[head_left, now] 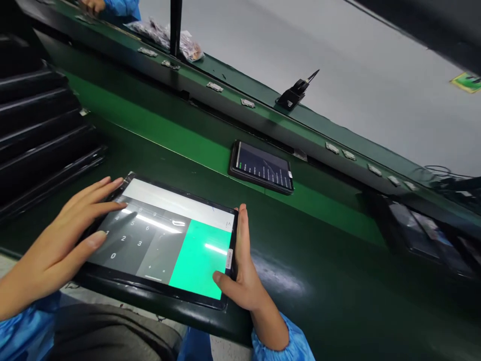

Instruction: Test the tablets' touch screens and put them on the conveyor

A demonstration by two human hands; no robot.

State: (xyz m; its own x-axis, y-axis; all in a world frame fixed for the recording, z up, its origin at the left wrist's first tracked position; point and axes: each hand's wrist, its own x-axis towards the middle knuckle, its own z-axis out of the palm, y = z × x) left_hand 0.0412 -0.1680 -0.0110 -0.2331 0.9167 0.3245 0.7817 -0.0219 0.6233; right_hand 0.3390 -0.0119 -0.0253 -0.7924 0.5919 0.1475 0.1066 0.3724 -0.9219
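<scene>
A tablet (158, 233) lies tilted across the front of the green bench, its screen lit with a dark calculator keypad and a bright green panel. My right hand (244, 273) grips its right edge, thumb over the green panel and fingers along the side, close to a small white label. Over the left part of the tablet rests my left hand (71, 238), fingers stretched out. Its index fingertip is at the upper keys, and the thumb lies near the digit 1. What lies beneath the left palm is hidden.
A second tablet (263, 165) showing a list lies behind. Black trays (45, 115) are stacked at left; more dark devices (413, 230) lie at right. Small white parts (215, 86) line the raised ledge, near a black holder (295, 95) and plastic bags (161, 35). A co-worker's hand (93, 6) shows at top left.
</scene>
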